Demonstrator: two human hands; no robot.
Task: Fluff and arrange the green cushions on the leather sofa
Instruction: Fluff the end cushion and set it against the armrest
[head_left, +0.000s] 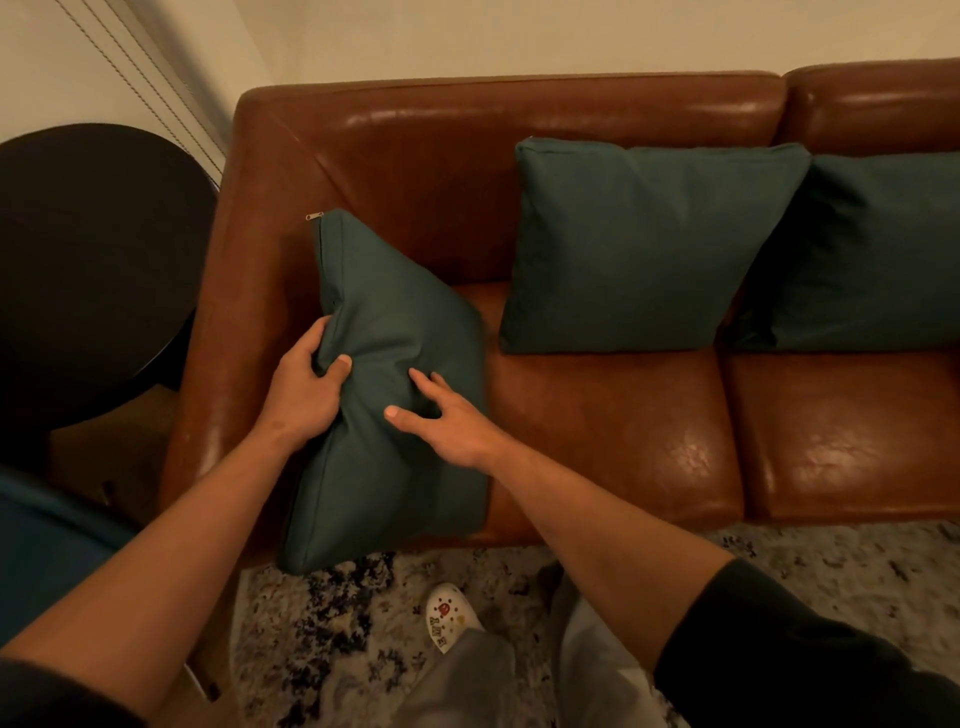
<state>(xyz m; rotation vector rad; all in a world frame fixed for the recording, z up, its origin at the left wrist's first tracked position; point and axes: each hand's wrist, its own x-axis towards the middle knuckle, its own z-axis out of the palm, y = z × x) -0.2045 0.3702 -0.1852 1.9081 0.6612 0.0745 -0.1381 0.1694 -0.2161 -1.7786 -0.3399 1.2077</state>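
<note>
I see no readable label—only a small metal zip pull (314, 214) at the top corner of the green cushion (395, 457) standing by the sofa (597, 415) arm, its lower corner overhanging the seat's front edge above the rug (332, 623). My left hand (306, 387) pinches its left edge, fingers clamped on fabric; my right hand (447, 421) presses its face, fingers spread. Two more cushions (639, 244) lean on the backrest—bare seat lies in front of them.
</note>
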